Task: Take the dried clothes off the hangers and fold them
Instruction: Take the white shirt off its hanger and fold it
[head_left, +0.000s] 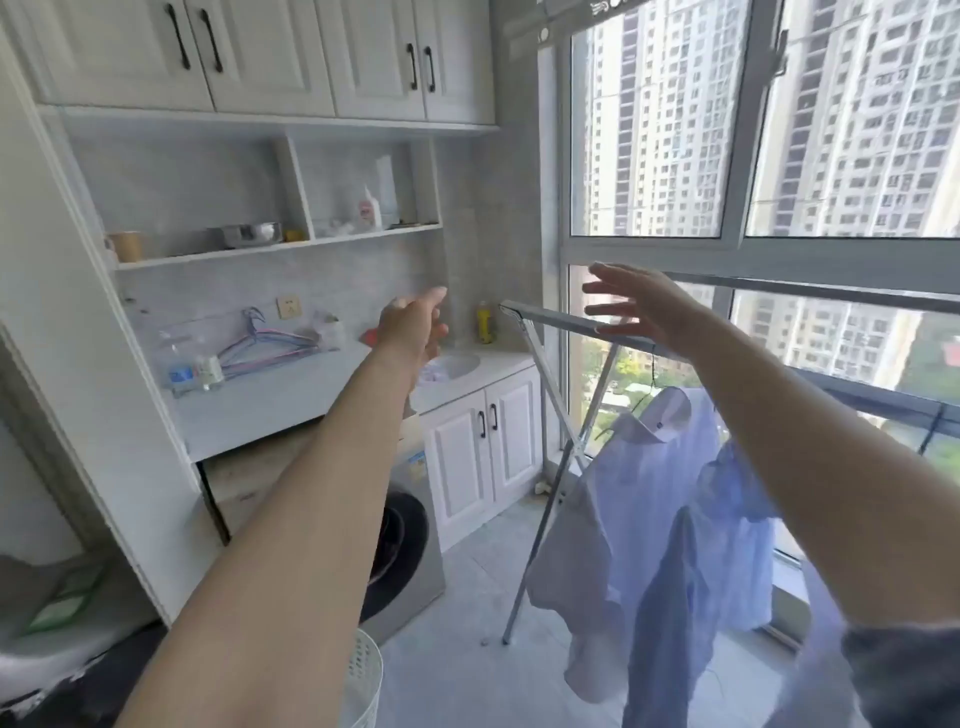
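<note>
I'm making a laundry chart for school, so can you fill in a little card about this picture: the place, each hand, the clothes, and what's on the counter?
Place: laundry corner beside a big window
Left hand: raised in the air, holding nothing
Right hand: fingers spread, up by the top bar of the drying rack, holding nothing
Clothes: a white shirt and a blue shirt, both hanging from the rack
Counter: empty hangers and a yellow bottle
Lower down: washing machine, white basket

The scene is viewed through one wide-angle camera worn at head height, aimed forward and slightly down at the corner between desk (291, 395) and window (649, 130); the left hand (415, 327) and right hand (644, 306) are framed close ahead.
</note>
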